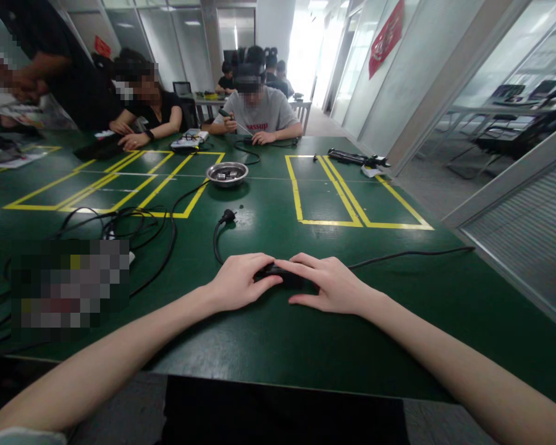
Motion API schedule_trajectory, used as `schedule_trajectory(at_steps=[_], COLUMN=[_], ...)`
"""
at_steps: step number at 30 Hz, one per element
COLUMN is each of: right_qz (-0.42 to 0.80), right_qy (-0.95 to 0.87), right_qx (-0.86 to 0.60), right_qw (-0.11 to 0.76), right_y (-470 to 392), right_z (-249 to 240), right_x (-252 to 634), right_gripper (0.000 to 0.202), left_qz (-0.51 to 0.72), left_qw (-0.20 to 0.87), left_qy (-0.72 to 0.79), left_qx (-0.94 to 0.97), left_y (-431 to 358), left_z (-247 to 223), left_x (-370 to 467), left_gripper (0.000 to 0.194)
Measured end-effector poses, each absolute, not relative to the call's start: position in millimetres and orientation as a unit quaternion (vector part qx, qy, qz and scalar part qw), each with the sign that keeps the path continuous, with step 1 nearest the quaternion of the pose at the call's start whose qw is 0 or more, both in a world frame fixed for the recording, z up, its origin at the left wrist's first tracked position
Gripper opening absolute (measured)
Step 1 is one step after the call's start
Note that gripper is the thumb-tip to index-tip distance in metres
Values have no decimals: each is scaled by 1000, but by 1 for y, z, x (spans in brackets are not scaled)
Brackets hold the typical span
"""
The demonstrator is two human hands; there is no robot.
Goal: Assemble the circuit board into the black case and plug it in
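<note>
A black power adapter lies on the green table in front of me, partly covered by my fingers. My left hand is closed round its left end, thumb along the near side. From the right, my right hand holds it, fingers across the top and thumb low on the near side. A short mains cord leaves the left end and curves up to a black plug. To the right, a thin black cable runs out across the table.
A metal bowl with small parts stands farther back. Coiled black cables and a blurred-out item lie at left. Yellow tape marks rectangles. A black tool-like object lies back right. Across the table, a person holds a screwdriver.
</note>
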State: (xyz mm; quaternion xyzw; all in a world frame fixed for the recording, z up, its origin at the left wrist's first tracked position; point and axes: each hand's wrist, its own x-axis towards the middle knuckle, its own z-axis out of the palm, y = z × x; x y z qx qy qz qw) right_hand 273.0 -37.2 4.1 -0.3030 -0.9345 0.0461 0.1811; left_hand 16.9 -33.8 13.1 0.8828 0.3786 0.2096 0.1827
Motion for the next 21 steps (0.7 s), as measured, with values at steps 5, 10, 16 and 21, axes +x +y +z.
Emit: schedule_trajectory(at_steps=[5, 10, 16, 21], right_qz=[17, 57, -16, -61], right_qy=[-927, -826, -626, -541], right_qx=[-332, -446, -615, -706], right_qw=[171, 340, 478, 453], right_y=[-34, -11, 20, 27], right_z=[3, 3, 14, 19], right_x=[277, 302, 356, 389], right_gripper=[52, 47, 50, 51], left_qz=[264, 359, 289, 279], left_qw=[142, 48, 122, 177], left_qy=[346, 316, 269, 227], left_qx=[889, 877, 911, 916], left_y=[-27, -25, -27, -24], left_z=[9, 11, 6, 2], left_x=[14, 10, 12, 12], left_gripper=[36, 48, 30, 19])
